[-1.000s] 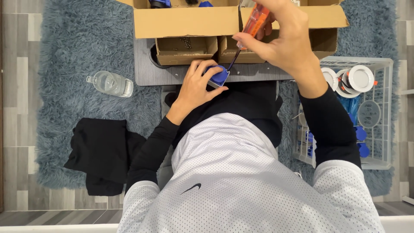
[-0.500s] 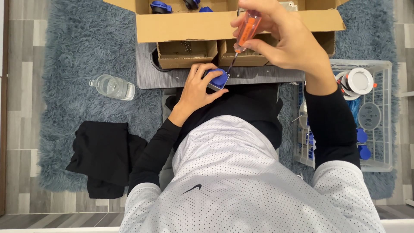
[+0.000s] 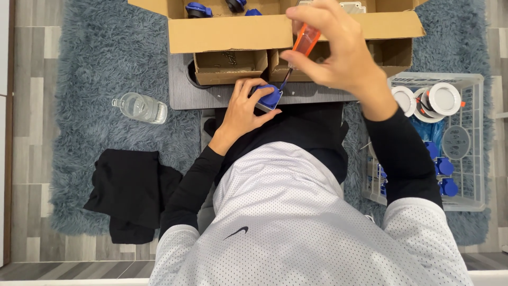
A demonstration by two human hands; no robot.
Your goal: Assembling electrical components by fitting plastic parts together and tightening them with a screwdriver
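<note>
Left hand (image 3: 244, 110) closed around a small blue part (image 3: 268, 97), pressing it onto the grey tabletop (image 3: 222, 96) just below the cardboard box (image 3: 248, 32). Right hand (image 3: 338, 50) pinches an orange-handled screwdriver (image 3: 302, 45), held tilted, its dark tip resting on the blue part's upper right edge. Clear plastic bottle (image 3: 139, 107) lies on the shaggy blue-grey rug (image 3: 100, 58) to the left; black cloth (image 3: 129, 191) below it. White wire basket (image 3: 465, 148) at right holds white round fittings (image 3: 443, 98) and more blue pieces.
</note>
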